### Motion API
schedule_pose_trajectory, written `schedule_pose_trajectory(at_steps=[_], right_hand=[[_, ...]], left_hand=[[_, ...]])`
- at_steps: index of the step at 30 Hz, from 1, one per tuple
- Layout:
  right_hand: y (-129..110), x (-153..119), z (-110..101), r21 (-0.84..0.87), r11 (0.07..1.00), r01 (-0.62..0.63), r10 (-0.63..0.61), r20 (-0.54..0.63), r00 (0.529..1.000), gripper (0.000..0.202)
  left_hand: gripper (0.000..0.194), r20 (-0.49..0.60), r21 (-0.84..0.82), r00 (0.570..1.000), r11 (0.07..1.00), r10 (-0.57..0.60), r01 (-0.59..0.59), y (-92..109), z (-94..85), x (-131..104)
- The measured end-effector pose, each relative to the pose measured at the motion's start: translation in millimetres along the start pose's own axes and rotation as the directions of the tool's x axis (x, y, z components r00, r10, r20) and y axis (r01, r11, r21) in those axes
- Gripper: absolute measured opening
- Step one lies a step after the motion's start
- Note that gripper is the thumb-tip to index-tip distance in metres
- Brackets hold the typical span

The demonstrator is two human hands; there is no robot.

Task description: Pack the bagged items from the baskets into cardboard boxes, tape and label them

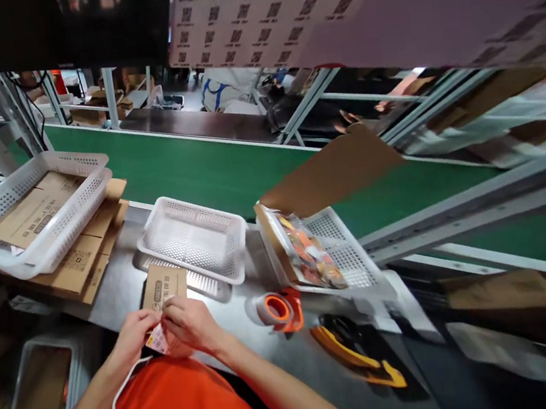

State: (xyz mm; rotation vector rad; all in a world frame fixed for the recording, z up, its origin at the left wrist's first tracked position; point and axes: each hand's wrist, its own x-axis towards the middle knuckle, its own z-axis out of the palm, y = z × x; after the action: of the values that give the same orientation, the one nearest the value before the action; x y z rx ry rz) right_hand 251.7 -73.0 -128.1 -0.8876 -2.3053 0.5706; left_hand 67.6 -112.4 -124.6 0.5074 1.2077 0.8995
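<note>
Close to my orange clothing, both hands are together at the metal table's near edge. My left hand [137,334] is closed on one side of a small pink printed packet [157,340]. The fingers of my right hand [187,322] are bent over its other side and cover part of it. Just beyond them lies a small brown cardboard box [166,282] with dark print, partly hidden by my fingers. Behind that box stands a white perforated basket [197,237] with nothing in it.
Stacked white baskets [70,216] with a flat carton sit on cardboard at left. An orange tape dispenser [281,311] and a black-and-yellow tool [358,350] lie right. An open carton [276,250] of wrapped items rests on another basket. Behind runs a green conveyor [188,165].
</note>
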Motion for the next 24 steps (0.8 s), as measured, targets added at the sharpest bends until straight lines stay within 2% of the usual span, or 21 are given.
schedule_pose_trajectory(at_steps=[6, 8, 13, 18, 21, 24], right_hand=[[3, 2, -4, 0.085, 0.994, -0.068, 0.067, 0.015, 0.998, 0.013], [4, 1, -9, 0.091, 0.996, -0.024, 0.022, 0.023, 0.999, 0.014], [8, -5, -16, 0.014, 0.983, 0.184, -0.185, 0.014, 0.983, 0.004], [9, -12, -13, -0.03, 0.968, 0.248, -0.248, 0.024, 0.969, 0.01], [6, -14, -11, -0.068, 0.959, 0.275, -0.274, 0.018, 0.961, 0.012], [3, -16, -11, -0.058, 0.965, 0.255, -0.256, -0.012, 0.967, 0.013]], left_hand=[[0.061, 0.059, 0.052, 0.998, 0.999, -0.001, -0.002, -7, -1.6, 2], [0.063, 0.09, 0.073, 0.996, 0.997, -0.007, 0.0, -8, -1.9, 4], [0.059, 0.148, 0.111, 0.987, 0.993, -0.057, 0.041, -4, -0.1, 6], [0.047, 0.144, 0.201, 0.988, 0.979, -0.063, 0.033, -6, 4.2, 9], [0.05, 0.183, 0.259, 0.981, 0.966, -0.061, 0.012, -9, 4.6, 11], [0.055, 0.233, 0.242, 0.968, 0.97, -0.092, 0.034, -7, 0.8, 11]])
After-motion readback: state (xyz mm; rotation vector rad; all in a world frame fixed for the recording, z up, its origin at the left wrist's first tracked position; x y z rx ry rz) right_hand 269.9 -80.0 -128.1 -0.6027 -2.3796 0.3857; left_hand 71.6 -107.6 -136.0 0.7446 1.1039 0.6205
